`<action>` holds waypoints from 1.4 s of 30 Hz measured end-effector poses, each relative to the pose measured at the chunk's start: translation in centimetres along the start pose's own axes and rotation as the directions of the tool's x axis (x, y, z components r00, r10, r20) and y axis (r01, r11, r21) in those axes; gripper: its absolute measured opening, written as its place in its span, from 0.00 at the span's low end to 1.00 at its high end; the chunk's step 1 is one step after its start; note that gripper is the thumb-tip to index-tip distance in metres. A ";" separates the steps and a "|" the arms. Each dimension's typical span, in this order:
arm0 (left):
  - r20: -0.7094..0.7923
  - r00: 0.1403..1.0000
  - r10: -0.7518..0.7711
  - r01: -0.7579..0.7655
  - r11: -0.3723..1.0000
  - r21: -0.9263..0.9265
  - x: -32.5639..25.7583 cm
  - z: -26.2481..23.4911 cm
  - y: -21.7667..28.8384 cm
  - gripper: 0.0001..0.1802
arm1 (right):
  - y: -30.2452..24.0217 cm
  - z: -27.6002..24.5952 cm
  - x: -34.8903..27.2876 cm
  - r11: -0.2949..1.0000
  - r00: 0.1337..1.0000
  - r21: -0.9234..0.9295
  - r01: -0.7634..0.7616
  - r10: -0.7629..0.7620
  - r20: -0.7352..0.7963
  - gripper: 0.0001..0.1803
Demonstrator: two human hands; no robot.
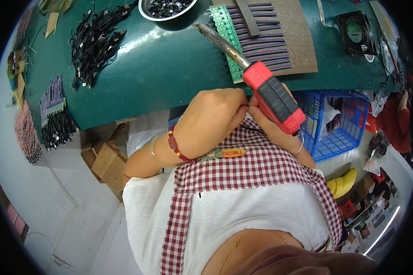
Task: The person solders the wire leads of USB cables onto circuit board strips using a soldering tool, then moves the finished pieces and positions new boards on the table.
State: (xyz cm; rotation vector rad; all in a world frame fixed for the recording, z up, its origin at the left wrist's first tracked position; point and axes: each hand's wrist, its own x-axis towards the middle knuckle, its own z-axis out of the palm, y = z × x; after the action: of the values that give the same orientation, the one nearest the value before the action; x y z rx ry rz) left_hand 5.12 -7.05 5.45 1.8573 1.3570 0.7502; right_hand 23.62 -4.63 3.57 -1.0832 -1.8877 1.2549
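My right hand (280,133) grips a soldering iron (273,94) by its red and black handle. Its metal barrel points up and to the left over the green table (160,68). My left hand (211,121) is curled into a loose fist just left of the handle. Its fingertips meet my right hand's fingers at the table's near edge, and whatever is pinched there is hidden. Both hands hover above my checked apron. A strip of small green circuit boards (225,32) with coloured ribbon wires (266,41) lies on a brown board beyond the iron's tip.
A heap of black cables (94,39) lies at the left of the table, and a metal bowl of black parts (165,8) at the back. A blue plastic basket (339,123) stands to my right, and a small fan (355,32) at the far right. A person in red (394,119) is at the right edge.
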 end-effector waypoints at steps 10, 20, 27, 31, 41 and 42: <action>0.303 0.803 -0.513 0.587 0.597 -0.547 1.7 -0.3 -5.1 0.05 | 1.8 -2.0 -2.9 0.915 0.962 0.380 -0.133 0.211 -0.173 0.23; 0.347 0.763 -0.545 0.636 0.537 -0.555 2.2 0.5 -6.0 0.07 | 3.6 -5.1 -8.8 0.826 0.920 0.474 -0.306 0.384 -0.074 0.31; 0.379 0.755 -0.536 0.649 0.524 -0.552 2.4 0.2 -6.2 0.08 | 3.7 -5.1 -9.7 0.821 0.930 0.453 -0.347 0.363 0.055 0.18; 0.394 0.740 -0.545 0.665 0.508 -0.547 2.6 0.3 -6.2 0.07 | 3.9 -5.0 -9.7 0.841 0.929 0.404 -0.361 0.361 0.077 0.14; 0.383 0.747 -0.543 0.657 0.518 -0.548 2.4 0.3 -6.2 0.08 | 4.8 -5.2 -10.5 0.871 0.926 0.317 -0.377 0.361 0.109 0.11; 0.382 0.747 -0.544 0.657 0.517 -0.549 2.4 0.3 -6.2 0.08 | 4.8 -5.2 -10.4 0.870 0.926 0.316 -0.377 0.361 0.111 0.11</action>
State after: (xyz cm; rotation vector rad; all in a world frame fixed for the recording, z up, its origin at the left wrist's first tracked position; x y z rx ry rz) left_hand 2.64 -3.58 0.33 0.7602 1.2785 0.5659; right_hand 34.32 -10.57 0.39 -1.2706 -1.4625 1.7564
